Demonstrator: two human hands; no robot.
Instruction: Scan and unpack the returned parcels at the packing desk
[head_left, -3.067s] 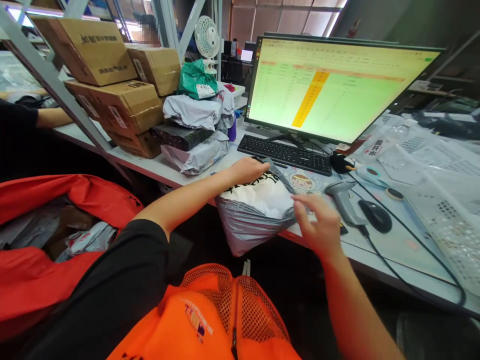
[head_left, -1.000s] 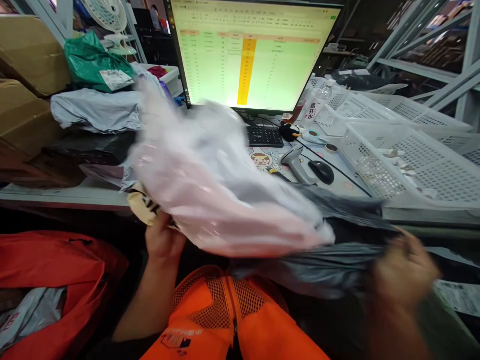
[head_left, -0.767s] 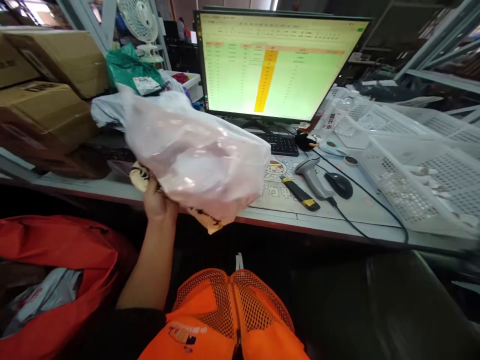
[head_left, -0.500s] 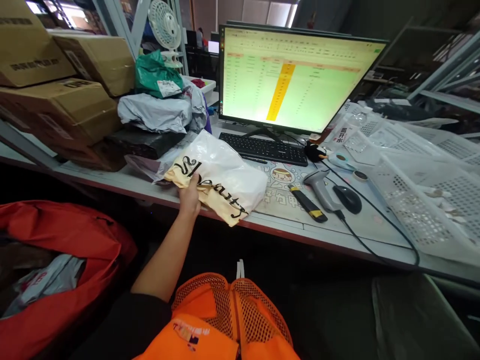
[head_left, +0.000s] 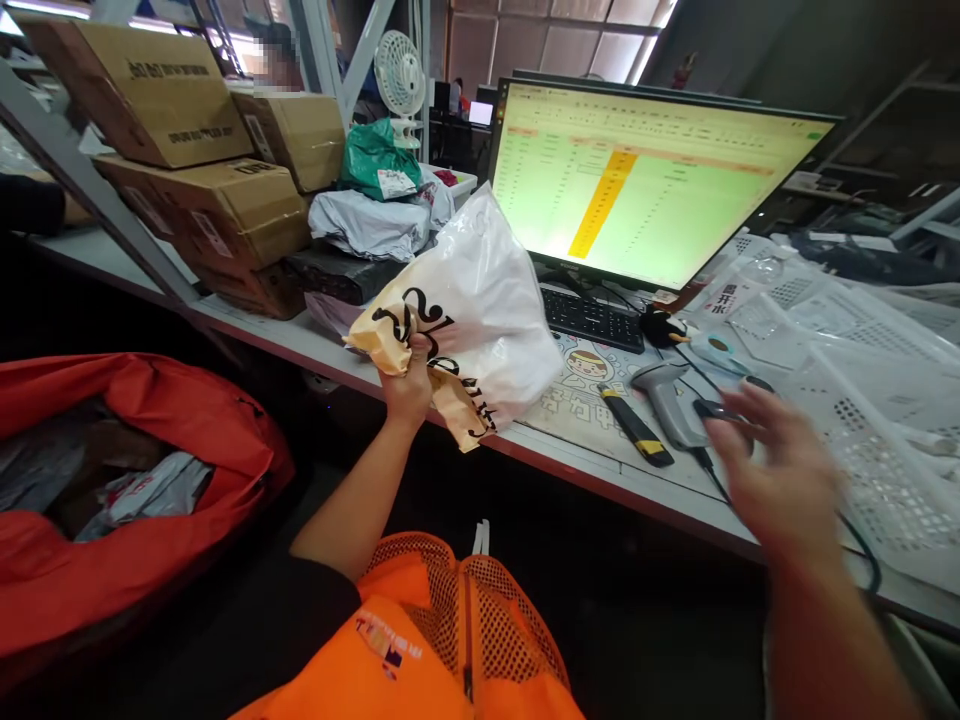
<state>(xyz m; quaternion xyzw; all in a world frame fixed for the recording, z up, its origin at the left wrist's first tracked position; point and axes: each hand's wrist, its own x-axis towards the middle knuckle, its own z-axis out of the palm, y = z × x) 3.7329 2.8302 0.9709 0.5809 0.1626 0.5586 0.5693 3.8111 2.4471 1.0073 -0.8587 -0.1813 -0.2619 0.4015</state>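
My left hand (head_left: 409, 385) grips the lower edge of a white and cream plastic bag (head_left: 502, 310) with black script lettering, thumb on top, holding it tilted up at the desk's edge. My right hand (head_left: 776, 460), blurred by motion, hovers over the desk on the right with its fingers apart and nothing visible in them. Just beyond its fingers are a grey barcode scanner (head_left: 670, 405) and a black mouse, partly hidden by the hand. A black and yellow utility knife (head_left: 636, 425) lies left of the scanner.
A monitor (head_left: 645, 180) and keyboard (head_left: 592, 318) stand behind the bag. Cardboard boxes (head_left: 217, 210) and wrapped parcels (head_left: 367, 222) are stacked at left. White plastic baskets (head_left: 862, 420) crowd the right. An orange-red sack (head_left: 225, 400) with parcels sits below left. Another person is at the back left.
My right hand has come into view at the right, near the scanner and mouse. The bag is raised and tilted more upright in my left hand. The view has shifted left.
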